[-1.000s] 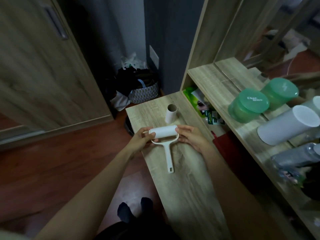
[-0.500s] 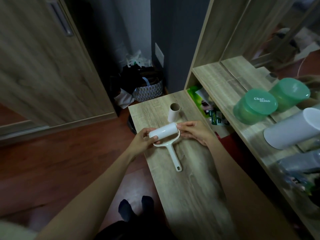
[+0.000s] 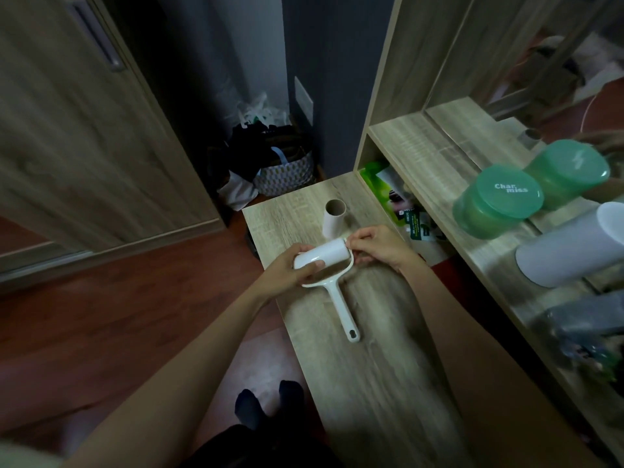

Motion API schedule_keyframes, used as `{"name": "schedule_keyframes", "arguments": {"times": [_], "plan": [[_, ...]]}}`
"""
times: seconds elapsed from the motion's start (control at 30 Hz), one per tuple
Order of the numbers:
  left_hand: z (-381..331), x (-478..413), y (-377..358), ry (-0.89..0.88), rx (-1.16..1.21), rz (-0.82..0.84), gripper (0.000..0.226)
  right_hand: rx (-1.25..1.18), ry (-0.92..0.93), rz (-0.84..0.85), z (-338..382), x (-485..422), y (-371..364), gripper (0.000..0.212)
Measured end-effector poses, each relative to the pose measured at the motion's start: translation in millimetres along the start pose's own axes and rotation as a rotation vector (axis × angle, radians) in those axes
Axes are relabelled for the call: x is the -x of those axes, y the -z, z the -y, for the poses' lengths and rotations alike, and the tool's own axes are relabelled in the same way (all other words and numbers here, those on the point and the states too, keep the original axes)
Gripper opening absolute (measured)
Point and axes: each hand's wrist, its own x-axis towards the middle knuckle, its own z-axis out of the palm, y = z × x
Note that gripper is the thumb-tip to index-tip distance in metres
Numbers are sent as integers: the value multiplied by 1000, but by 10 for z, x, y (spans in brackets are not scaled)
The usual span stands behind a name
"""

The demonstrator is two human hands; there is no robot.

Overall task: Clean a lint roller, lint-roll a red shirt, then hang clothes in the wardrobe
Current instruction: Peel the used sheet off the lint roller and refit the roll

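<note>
A white lint roller [image 3: 339, 298] lies on the low wooden bench [image 3: 371, 383], its handle pointing toward me. Its white paper roll [image 3: 324, 253] sits in the frame, tilted up to the right. My left hand [image 3: 290, 271] grips the roll's left end, thumb on top. My right hand [image 3: 378, 246] pinches the roll's right end at the frame. An empty cardboard core [image 3: 334, 217] stands upright just behind the roller. A bit of red fabric [image 3: 445, 275] shows below the shelf on the right.
The wardrobe door [image 3: 84, 130] stands at left. A patterned basket of dark clothes [image 3: 280, 167] sits on the floor behind the bench. On the right shelf [image 3: 422, 146] are green lidded tubs [image 3: 499, 201], a white cylinder [image 3: 570, 244] and a mirror. Green packets [image 3: 391, 194] lie underneath.
The roller has turned so its handle points more to the right. The roll's right end has risen, and my left hand has closed further over its left end.
</note>
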Motion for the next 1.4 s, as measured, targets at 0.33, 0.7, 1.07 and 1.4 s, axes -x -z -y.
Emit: {"name": "schedule_keyframes", "arguments": {"times": [0.33,0.7,1.07,1.4], "plan": [[22,-128,-120,-119,-139,-72,28,70,55,-69,-75,25,-15,19],[65,-160,-188,-217,-83,-104,39,14,29,-73,-121,8,-24,14],[78,-146,-194,-184,-34,-70,40,-250,-3,88,-222,45,22,5],[144,-75,-125,-79,77,56,39,-167,25,118,-310,102,22,32]]}}
